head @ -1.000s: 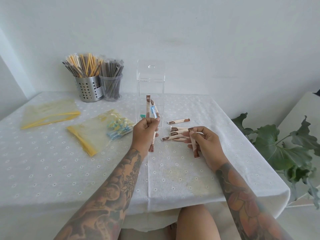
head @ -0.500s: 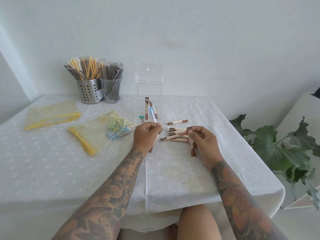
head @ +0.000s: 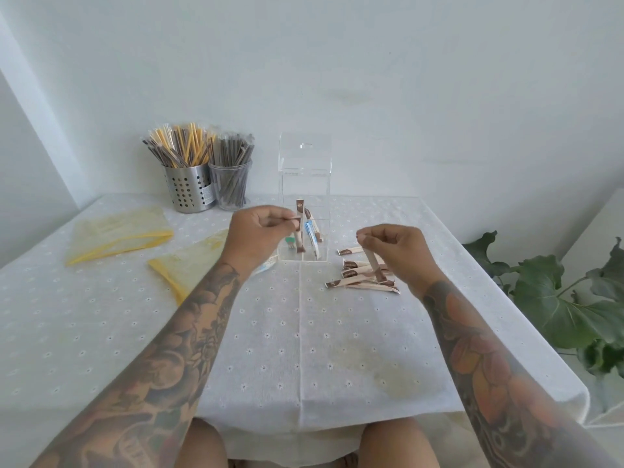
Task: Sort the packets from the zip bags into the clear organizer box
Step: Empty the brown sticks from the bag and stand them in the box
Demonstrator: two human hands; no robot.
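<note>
Yellow-edged zip bags lie at left of frame on the white tablecloth. Left of centre, the left hand pinches a brown packet at the clear organizer box. Right of centre, the right hand pinches another packet upright above the loose packets.

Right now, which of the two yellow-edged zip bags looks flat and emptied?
The far-left zip bag, lying flat near the steel straw holder; the nearer zip bag sits partly hidden behind the left hand.
</note>
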